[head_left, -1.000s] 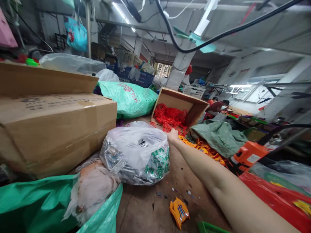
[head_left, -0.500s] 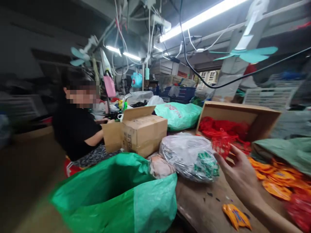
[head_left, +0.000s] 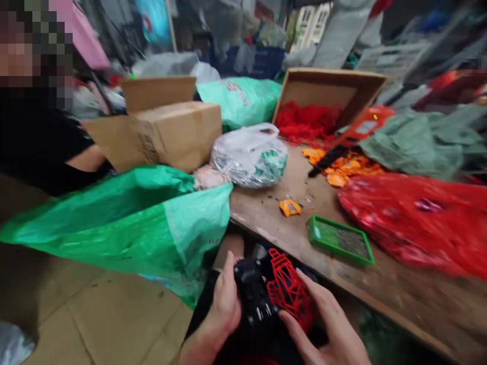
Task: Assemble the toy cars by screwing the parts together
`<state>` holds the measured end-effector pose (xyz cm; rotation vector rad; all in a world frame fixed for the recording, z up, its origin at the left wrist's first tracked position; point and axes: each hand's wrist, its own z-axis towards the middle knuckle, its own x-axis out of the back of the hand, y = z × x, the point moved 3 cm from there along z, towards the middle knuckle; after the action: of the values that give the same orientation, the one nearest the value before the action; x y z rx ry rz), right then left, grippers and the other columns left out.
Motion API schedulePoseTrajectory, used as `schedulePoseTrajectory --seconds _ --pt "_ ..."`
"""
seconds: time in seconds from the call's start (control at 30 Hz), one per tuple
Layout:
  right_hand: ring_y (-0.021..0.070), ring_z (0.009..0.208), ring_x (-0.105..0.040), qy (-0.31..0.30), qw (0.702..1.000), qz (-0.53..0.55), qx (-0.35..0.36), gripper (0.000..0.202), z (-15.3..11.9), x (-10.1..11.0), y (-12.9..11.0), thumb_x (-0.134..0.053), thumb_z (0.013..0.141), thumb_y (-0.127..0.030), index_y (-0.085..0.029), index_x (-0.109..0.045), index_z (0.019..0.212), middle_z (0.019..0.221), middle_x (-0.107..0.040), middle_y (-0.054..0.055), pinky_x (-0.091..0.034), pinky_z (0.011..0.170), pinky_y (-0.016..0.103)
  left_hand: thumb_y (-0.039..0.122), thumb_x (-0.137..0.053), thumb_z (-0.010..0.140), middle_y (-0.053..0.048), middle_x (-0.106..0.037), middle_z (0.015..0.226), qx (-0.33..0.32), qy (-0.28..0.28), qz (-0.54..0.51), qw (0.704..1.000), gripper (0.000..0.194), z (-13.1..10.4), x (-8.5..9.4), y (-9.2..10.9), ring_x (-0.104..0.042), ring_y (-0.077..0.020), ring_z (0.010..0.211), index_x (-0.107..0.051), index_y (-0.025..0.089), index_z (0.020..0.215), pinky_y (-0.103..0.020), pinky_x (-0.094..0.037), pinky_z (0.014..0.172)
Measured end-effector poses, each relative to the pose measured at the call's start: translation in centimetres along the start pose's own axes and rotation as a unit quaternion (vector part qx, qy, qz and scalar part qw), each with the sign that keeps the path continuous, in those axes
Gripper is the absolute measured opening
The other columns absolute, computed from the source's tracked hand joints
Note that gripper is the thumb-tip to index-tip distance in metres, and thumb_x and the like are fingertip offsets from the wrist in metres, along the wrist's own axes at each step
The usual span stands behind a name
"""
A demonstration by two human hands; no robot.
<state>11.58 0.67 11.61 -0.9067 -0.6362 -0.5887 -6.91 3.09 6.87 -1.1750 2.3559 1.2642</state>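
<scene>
Low in the view, over my lap, my left hand [head_left: 227, 299] is wrapped round the left side of a black plastic part [head_left: 253, 291]. Just to its right, my right hand [head_left: 323, 317] holds a red lattice piece [head_left: 287, 284] between thumb and fingers, its thumb near the black part's lower edge. An orange piece [head_left: 290, 208] lies on the table [head_left: 262, 215] beyond my hands. More red lattice pieces [head_left: 308, 121] lie in an open cardboard box [head_left: 331, 83] at the back.
A green sack [head_left: 152, 233] gapes at the left beside a cardboard box [head_left: 190, 134]. A white plastic bag [head_left: 249, 157], green tray [head_left: 340, 241], red bag [head_left: 426, 223], orange-and-black tool [head_left: 365, 124] and orange pieces [head_left: 350, 165] occupy the table. A person's arm [head_left: 89, 158] is at left.
The view has tilted down. My right hand has come from the box at the back to my lap with a red lattice piece. My left hand and the black part have come into view.
</scene>
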Motion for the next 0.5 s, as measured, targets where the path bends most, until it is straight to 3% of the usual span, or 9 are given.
schedulePoseTrajectory --seconds 0.1,0.2,0.33,0.5 --pt "0.0248 0.119 -0.071 -0.024 0.999 -0.010 -0.033 0.061 -1.1 -0.1 -1.5 -0.063 0.098 -0.032 -0.022 -0.042 0.155 0.138 -0.063 0.014 -0.065 0.093 0.033 0.069 -0.082 0.069 -0.001 -0.078 0.076 -0.003 -0.005 0.003 1.000 0.053 0.3 -1.0 -0.2 -0.072 -0.0197 0.079 -0.074 0.018 0.083 -0.029 -0.055 0.078" --pt "0.0234 0.112 -0.073 -0.041 0.999 -0.018 -0.030 0.061 -1.2 -0.6 -2.3 -0.060 0.100 -0.033 -0.023 -0.041 0.157 0.132 -0.064 0.014 -0.067 0.086 0.030 0.067 -0.088 0.060 -0.001 -0.078 0.072 0.003 -0.019 0.013 1.000 0.055 -0.4 -2.0 0.0 -0.073 -0.0211 0.077 -0.075 0.017 0.080 -0.030 -0.055 0.077" --pt "0.0241 0.100 -0.074 -0.033 0.998 -0.048 -0.005 0.055 -0.6 -1.2 -2.9 -0.052 0.103 -0.037 -0.023 -0.044 0.155 0.119 -0.066 0.014 -0.068 0.081 0.034 0.068 -0.084 0.064 -0.007 -0.081 0.081 0.002 -0.017 0.042 0.999 0.056 -1.3 -2.5 0.1 -0.076 -0.0279 0.090 -0.075 0.016 0.084 -0.035 -0.056 0.084" --pt "0.0255 0.086 -0.074 -0.049 0.990 -0.122 0.044 0.050 0.3 -1.7 -3.7 -0.044 0.105 -0.041 -0.015 -0.052 0.147 0.108 -0.069 0.017 -0.068 0.067 0.034 0.056 -0.082 0.076 -0.011 -0.083 0.102 -0.072 0.030 0.093 0.993 0.040 -0.9 -1.5 0.5 -0.070 -0.0313 0.119 -0.078 0.018 0.086 -0.035 -0.052 0.099"
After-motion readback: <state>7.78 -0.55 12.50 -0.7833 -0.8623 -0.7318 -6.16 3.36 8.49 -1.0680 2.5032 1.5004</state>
